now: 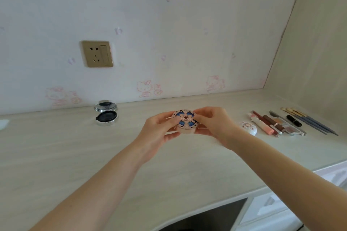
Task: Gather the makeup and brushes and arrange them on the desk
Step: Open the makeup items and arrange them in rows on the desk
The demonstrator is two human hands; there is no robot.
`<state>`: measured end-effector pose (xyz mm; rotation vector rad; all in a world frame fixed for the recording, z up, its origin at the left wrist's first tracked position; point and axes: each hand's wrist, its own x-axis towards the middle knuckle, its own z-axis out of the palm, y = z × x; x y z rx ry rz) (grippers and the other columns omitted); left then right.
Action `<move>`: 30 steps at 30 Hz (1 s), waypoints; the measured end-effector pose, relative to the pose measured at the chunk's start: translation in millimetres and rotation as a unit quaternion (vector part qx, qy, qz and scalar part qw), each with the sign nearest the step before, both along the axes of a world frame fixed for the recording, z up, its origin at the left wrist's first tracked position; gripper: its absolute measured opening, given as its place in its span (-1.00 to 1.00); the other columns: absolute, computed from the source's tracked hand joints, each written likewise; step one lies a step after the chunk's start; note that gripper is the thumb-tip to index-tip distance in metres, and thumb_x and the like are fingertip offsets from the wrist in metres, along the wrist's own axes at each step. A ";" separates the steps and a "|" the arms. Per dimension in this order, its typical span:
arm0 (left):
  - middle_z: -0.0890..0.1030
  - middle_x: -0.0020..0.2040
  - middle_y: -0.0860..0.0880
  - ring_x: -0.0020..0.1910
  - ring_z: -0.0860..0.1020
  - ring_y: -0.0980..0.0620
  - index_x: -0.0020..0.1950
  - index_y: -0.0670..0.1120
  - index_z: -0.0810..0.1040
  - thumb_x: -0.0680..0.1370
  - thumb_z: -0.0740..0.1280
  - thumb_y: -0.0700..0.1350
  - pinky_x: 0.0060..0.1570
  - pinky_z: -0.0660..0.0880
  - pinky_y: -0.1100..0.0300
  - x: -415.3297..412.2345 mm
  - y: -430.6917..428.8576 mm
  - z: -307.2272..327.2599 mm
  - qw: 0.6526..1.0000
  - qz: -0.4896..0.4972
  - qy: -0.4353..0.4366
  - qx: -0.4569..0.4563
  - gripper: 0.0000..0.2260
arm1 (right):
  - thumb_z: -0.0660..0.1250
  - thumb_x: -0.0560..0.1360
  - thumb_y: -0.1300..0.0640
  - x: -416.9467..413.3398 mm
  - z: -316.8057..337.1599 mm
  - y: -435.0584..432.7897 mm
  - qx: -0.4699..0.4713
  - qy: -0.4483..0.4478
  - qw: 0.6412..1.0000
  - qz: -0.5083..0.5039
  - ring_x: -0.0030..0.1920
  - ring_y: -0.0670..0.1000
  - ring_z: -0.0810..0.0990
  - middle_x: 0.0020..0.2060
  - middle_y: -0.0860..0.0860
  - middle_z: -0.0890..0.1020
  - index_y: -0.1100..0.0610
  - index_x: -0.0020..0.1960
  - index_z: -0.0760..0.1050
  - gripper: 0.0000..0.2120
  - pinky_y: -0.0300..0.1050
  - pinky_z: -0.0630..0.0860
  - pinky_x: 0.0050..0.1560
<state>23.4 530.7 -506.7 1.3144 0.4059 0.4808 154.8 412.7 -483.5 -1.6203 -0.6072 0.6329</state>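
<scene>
A round patterned compact [185,121] is held over the desk [93,155] by 2 hands, its rim pinched between the curled fingers and thumbs of the left hand [159,129] and right hand [212,124], with brushes [309,121] laid well to its right.

Bare desk [84,155] lies wide open in front of the patterned compact [185,121] and to its left. The left hand [159,129] and right hand [212,124] grip its two sides. Far to its left, by the wall [169,43], sits an open black compact [106,116]. Close to its right, a white round case [249,127], lip glosses [264,125], a palette [289,127], a lipstick [293,120] and brushes [309,121] lie crowded together.
</scene>
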 end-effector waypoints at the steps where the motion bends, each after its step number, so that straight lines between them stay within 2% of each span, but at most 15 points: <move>1: 0.66 0.11 -0.12 0.07 0.63 -0.02 0.26 -0.13 0.53 0.50 0.40 -0.18 0.13 0.56 0.04 -12.5 1.8 -1.6 1.000 -0.013 -0.001 0.002 -0.68 | 0.31 0.53 0.30 -9.5 -0.7 3.3 0.000 0.017 1.000 0.007 -0.12 0.15 0.70 -0.02 0.20 0.65 0.31 0.12 0.52 -0.82 -0.02 0.65 -0.13; 3: 0.64 0.15 -0.12 0.14 0.61 -0.04 0.30 -0.11 0.48 0.45 0.45 -0.24 0.14 0.55 0.05 -34.9 5.6 -6.8 1.000 -0.014 -0.010 -0.005 -0.57 | 0.30 0.53 0.32 -28.7 -0.7 9.5 0.002 0.047 0.999 0.023 -0.16 0.15 0.69 -0.03 0.22 0.64 0.24 0.14 0.50 -0.81 -0.03 0.65 -0.15; 5: 0.62 0.17 -0.14 0.14 0.61 -0.06 0.31 -0.12 0.46 0.44 0.44 -0.32 0.14 0.56 0.08 -54.3 9.0 -11.0 1.000 0.004 -0.021 -0.017 -0.54 | 0.29 0.54 0.33 -46.4 -1.4 16.0 0.004 0.058 0.997 0.042 -0.16 0.16 0.69 -0.03 0.22 0.64 0.19 0.15 0.49 -0.79 -0.02 0.65 -0.15; 9: 0.63 0.15 -0.15 0.13 0.62 -0.05 0.29 -0.13 0.48 0.46 0.41 -0.35 0.14 0.55 0.13 -84.9 15.5 -15.4 0.999 0.032 -0.024 -0.031 -0.58 | 0.23 0.56 0.33 -74.1 -3.8 25.5 -0.012 0.026 0.995 0.091 -0.23 0.10 0.69 -0.05 0.20 0.66 0.23 0.10 0.54 -0.83 -0.07 0.66 -0.16; 12: 0.64 0.14 -0.16 0.12 0.63 -0.03 0.25 -0.15 0.50 0.46 0.41 -0.33 0.11 0.56 0.19 -101.6 20.9 -17.3 0.997 0.062 -0.022 -0.045 -0.63 | 0.18 0.58 0.29 -86.6 -3.2 29.9 -0.048 -0.010 0.988 0.144 -0.14 0.10 0.70 -0.02 0.13 0.67 0.19 0.13 0.54 -0.79 -0.02 0.65 -0.08; 14: 0.63 0.14 -0.17 0.11 0.63 -0.04 0.24 -0.18 0.50 0.46 0.42 -0.32 0.10 0.57 0.20 -110.6 24.7 -19.1 0.995 0.081 -0.017 -0.051 -0.64 | 0.19 0.58 0.21 -93.7 -3.3 31.7 -0.097 -0.097 0.972 0.190 -0.07 0.04 0.69 0.01 0.04 0.66 0.11 0.18 0.54 -0.76 -0.04 0.65 -0.05; 16: 0.62 0.15 -0.20 0.10 0.63 -0.08 0.23 -0.20 0.50 0.44 0.42 -0.34 0.11 0.57 0.18 -117.5 28.4 -21.4 0.994 0.091 -0.016 -0.054 -0.63 | 0.20 0.55 0.09 -99.0 -3.3 34.3 -0.152 -0.247 0.930 0.224 -0.02 -0.06 0.65 0.09 -0.12 0.62 -0.04 0.22 0.53 -0.73 -0.07 0.63 0.00; 18: 0.60 0.16 -0.24 0.07 0.64 -0.11 0.22 -0.22 0.50 0.40 0.44 -0.35 0.08 0.58 0.17 -120.8 30.4 -24.2 0.993 0.095 -0.025 -0.068 -0.60 | 0.24 0.53 0.02 -105.9 -1.6 36.5 -0.169 -0.332 0.893 0.253 0.06 -0.14 0.60 0.12 -0.21 0.59 -0.15 0.24 0.49 -0.70 -0.10 0.58 0.07; 21: 0.57 0.18 -0.29 0.02 0.65 -0.14 0.21 -0.25 0.48 0.30 0.48 -0.29 0.02 0.60 0.13 -122.0 29.2 -28.3 0.989 0.088 -0.058 -0.105 -0.51 | 0.32 0.46 -0.04 -114.4 -0.9 40.3 -0.166 -0.360 0.876 0.276 0.08 -0.12 0.57 0.10 -0.19 0.60 -0.15 0.28 0.44 -0.62 -0.07 0.53 0.14; 24: 0.55 0.20 -0.28 0.01 0.65 -0.18 0.25 -0.23 0.45 0.34 0.43 -0.28 0.03 0.60 0.02 -123.1 27.5 -32.0 0.985 0.063 -0.083 -0.134 -0.52 | 0.37 0.43 -0.12 -116.7 -1.0 43.9 -0.151 -0.366 0.876 0.277 0.09 -0.14 0.56 0.12 -0.19 0.58 -0.16 0.31 0.39 -0.53 -0.07 0.54 0.13; 26: 0.54 0.21 -0.27 0.02 0.64 -0.17 0.29 -0.23 0.43 0.38 0.39 -0.30 -0.02 0.60 0.04 -123.1 27.1 -32.6 0.983 0.048 -0.096 -0.145 -0.52 | 0.39 0.39 -0.16 -115.5 -0.5 45.7 -0.137 -0.380 0.873 0.274 0.10 -0.12 0.56 0.12 -0.19 0.59 -0.17 0.32 0.39 -0.49 -0.05 0.56 0.12; 30: 0.49 0.26 -0.31 0.09 0.61 -0.21 0.31 -0.25 0.41 0.36 0.44 -0.33 0.04 0.59 0.02 -122.3 29.9 -34.7 0.980 0.044 -0.118 -0.153 -0.47 | 0.42 0.41 -0.13 -111.9 4.5 47.1 -0.132 -0.417 0.855 0.280 0.05 -0.03 0.61 0.03 -0.12 0.65 -0.18 0.29 0.45 -0.54 0.01 0.56 0.07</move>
